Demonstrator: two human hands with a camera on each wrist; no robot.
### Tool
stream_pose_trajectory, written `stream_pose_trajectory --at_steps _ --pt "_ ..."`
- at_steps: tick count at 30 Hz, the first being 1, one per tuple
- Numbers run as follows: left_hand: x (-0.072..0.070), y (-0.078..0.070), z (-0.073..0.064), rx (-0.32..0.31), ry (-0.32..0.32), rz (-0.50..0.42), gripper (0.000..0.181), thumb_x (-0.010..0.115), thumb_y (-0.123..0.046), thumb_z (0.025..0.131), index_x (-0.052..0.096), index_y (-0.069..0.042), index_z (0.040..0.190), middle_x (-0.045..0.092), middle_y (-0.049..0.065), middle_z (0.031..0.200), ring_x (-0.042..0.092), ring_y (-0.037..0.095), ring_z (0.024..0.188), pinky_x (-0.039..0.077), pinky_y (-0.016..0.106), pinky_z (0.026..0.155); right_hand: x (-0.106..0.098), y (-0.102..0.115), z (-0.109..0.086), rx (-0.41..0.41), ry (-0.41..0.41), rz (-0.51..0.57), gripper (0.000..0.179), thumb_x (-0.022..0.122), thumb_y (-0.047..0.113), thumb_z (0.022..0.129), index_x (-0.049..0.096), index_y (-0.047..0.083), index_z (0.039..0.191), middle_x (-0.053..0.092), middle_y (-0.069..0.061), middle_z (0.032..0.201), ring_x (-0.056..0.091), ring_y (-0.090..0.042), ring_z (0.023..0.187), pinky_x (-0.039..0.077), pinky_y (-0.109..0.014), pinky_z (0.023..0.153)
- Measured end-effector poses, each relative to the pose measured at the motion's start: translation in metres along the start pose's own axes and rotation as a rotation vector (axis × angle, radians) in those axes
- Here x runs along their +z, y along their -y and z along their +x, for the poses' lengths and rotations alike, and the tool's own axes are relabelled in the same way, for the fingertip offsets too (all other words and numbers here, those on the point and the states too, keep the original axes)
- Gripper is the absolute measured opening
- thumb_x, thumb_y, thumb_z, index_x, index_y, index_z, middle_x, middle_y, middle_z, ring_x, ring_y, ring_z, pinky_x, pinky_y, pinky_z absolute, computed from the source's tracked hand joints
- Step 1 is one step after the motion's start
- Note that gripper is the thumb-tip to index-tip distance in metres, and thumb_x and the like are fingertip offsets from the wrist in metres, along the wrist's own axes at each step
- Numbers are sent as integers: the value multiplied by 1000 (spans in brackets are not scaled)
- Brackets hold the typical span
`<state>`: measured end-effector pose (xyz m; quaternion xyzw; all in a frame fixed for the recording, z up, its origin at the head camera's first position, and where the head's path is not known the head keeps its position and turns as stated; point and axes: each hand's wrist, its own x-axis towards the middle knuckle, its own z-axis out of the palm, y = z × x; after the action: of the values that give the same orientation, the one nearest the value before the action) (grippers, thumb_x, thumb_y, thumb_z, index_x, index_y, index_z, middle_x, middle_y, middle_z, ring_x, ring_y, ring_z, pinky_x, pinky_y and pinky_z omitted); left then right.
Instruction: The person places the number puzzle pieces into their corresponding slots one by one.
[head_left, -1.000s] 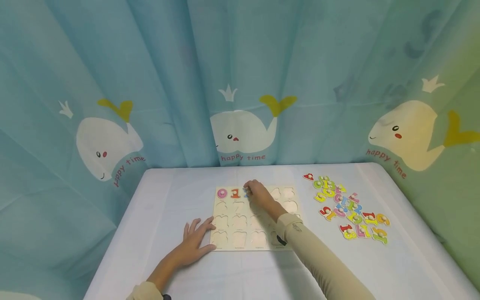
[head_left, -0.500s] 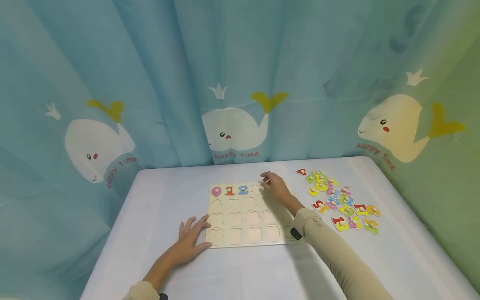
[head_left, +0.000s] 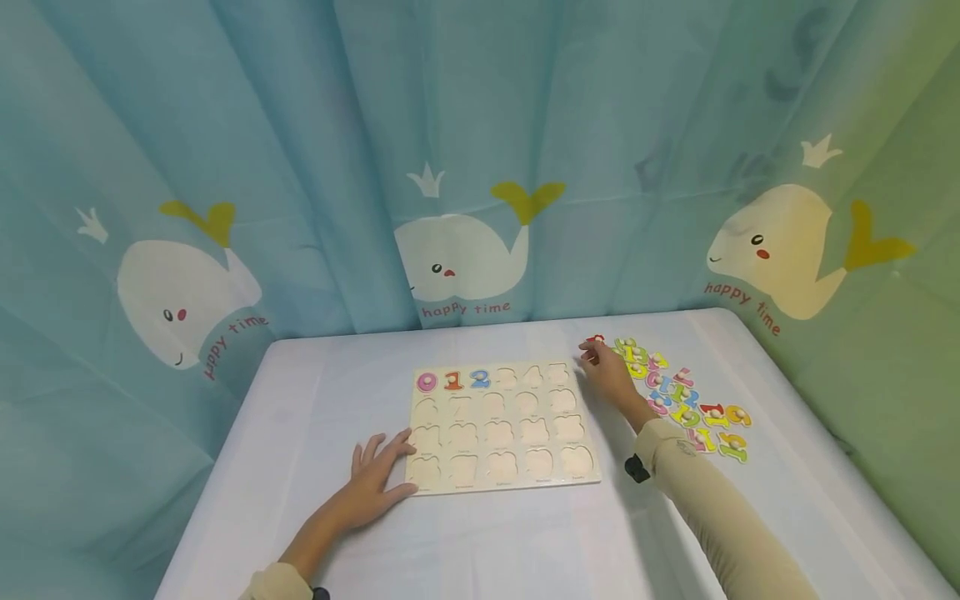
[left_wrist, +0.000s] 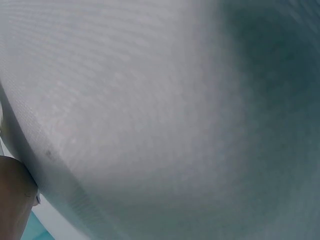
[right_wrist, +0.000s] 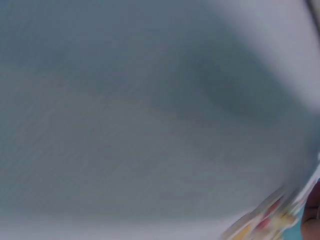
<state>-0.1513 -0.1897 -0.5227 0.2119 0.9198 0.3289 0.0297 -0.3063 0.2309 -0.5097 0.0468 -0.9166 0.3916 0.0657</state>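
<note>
Puzzle board flat on white table. Loose number pieces clustered to its right. Left hand: fingers spread, tips at board's left edge. Right hand: fingers bent, near the loose pieces; whether pinching anything, cannot tell. Pink 0, red 1, blue 2 seated, top row.

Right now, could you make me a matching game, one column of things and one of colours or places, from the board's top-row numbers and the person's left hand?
Things:
A. number 0
B. number 1
C. number 2
D. left hand

Colours or places:
W. blue
X. spread out by the left edge of the board
Y. orange-red
Z. pinkish purple

Pairs: A-Z, B-Y, C-W, D-X
</note>
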Motion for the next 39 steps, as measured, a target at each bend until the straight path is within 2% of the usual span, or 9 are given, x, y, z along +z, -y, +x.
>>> stream_pose_trajectory --at_steps 7,13,18,26,29,33,35,39 --pt "1 2 0 6 -11 -16 46 66 -31 86 50 -10 123 30 14 149 16 47 131 -8 69 98 -21 -27 -4 -44 -86 5 26 54 5 94 57 -7 117 60 -20 98 57 -33 88 47 -42 70" --pt "2 5 1 13 -11 -24 46 66 -31 85 50 -12 124 30 12 150 16 46 131 -8 69 98 -31 -39 -3 42 -99 17 28 51 10 96 55 -4 120 59 -17 99 52 -26 83 45 -35 68" --pt "3 5 1 -8 -2 -21 46 66 -34 86 49 -14 124 29 10 150 15 45 132 -8 68 99 -37 -40 -3 75 -101 46 30 49 12 97 54 -4 123 58 -17 99 51 -25 83 44 -30 64" --pt "-2 5 3 0 -14 -8 46 66 -34 86 50 -14 124 30 11 150 16 46 131 -7 69 99 -62 -43 -5 97 -148 -6 32 46 12 98 51 -4 125 56 -21 105 53 -31 91 45 -37 71" --pt "-5 6 3 3 -25 -1 46 66 -34 86 50 -14 124 30 11 150 15 47 131 -7 70 98 -70 -45 -7 141 -139 6 35 46 12 98 48 -4 128 55 -22 108 52 -33 96 47 -43 77" --pt "-5 9 2 5 -36 0 46 67 -33 85 50 -14 124 30 11 150 15 47 131 -8 70 97 -72 -48 -7 204 -123 19 38 47 13 98 45 -4 131 53 -21 112 50 -33 101 43 -46 89" --pt "-3 9 2 8 -33 -7 46 66 -34 86 50 -14 124 31 11 149 16 47 131 -8 70 97 -71 -49 -6 209 -135 13 38 47 12 97 45 -4 131 53 -21 111 49 -34 101 43 -47 89" --pt "4 7 2 28 -24 -30 45 66 -33 86 50 -14 124 32 12 149 16 47 130 -8 71 96 -68 -48 -4 185 -187 -16 35 50 9 95 49 -7 127 54 -22 108 49 -35 95 44 -48 82"
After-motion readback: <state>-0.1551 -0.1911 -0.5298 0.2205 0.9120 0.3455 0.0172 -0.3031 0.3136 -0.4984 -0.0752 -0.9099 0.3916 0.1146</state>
